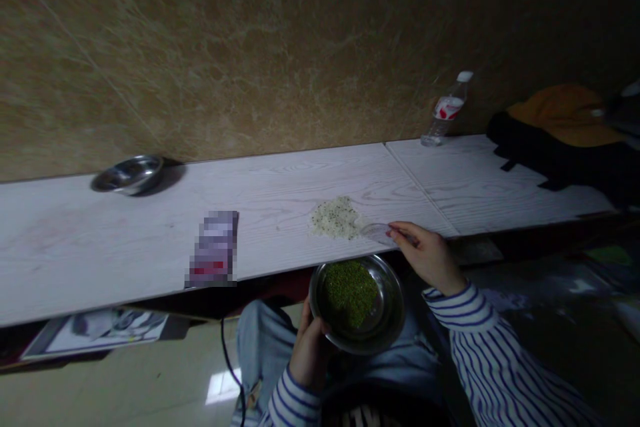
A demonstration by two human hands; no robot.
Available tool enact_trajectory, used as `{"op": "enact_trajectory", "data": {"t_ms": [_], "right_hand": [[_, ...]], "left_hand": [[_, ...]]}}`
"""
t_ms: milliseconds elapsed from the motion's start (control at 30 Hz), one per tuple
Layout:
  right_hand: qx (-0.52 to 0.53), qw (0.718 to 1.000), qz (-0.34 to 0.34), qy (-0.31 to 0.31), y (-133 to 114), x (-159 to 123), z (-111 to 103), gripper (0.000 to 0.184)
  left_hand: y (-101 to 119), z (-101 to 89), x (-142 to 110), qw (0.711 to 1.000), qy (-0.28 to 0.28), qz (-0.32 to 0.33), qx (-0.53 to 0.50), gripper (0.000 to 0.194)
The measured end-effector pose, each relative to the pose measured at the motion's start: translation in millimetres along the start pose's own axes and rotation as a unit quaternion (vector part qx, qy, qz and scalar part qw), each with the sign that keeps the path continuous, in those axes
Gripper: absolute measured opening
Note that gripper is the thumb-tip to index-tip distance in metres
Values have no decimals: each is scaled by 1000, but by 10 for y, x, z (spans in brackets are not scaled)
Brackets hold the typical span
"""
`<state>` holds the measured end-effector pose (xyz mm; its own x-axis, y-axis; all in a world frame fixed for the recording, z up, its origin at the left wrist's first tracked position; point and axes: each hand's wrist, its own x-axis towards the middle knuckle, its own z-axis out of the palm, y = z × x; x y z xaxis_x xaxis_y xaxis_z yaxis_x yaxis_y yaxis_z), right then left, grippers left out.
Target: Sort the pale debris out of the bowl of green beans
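My left hand (311, 345) is closed on the rim of a steel bowl (395, 320) above my lap. Green beans (351, 290), which look like mung beans, lie in the bowl. Over the counter's front edge, my right hand (423, 253) pinches a clear plastic piece (376, 233), thin and rounded; its exact kind is hard to make out. The tip of this piece is at the right side of a pile of white grains (335, 217) that look like rice, with small dark green specks mixed in.
The pile lies on a white wood-grain counter (280, 197). A second steel bowl (131, 175) sits tilted near the wall at left. A pixelated phone-like object (214, 248) lies at the front edge. Back right are a water bottle (447, 110), an orange cap (560, 113) and dark cloth.
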<state>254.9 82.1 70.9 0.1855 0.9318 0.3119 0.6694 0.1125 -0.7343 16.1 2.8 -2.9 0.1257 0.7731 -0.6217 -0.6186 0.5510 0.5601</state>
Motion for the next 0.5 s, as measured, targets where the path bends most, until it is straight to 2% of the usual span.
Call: {"op": "enact_trajectory", "data": {"t_ms": [300,500], "right_hand": [[-8,998,-57,-29,-127,-143,53,26],[-3,998,-57,-34,-126,-104,156,27]], "left_hand": [[2,48,-78,999,-19,29,-40,83],[-77,-22,-53,996,-29,52,-60,84]]}}
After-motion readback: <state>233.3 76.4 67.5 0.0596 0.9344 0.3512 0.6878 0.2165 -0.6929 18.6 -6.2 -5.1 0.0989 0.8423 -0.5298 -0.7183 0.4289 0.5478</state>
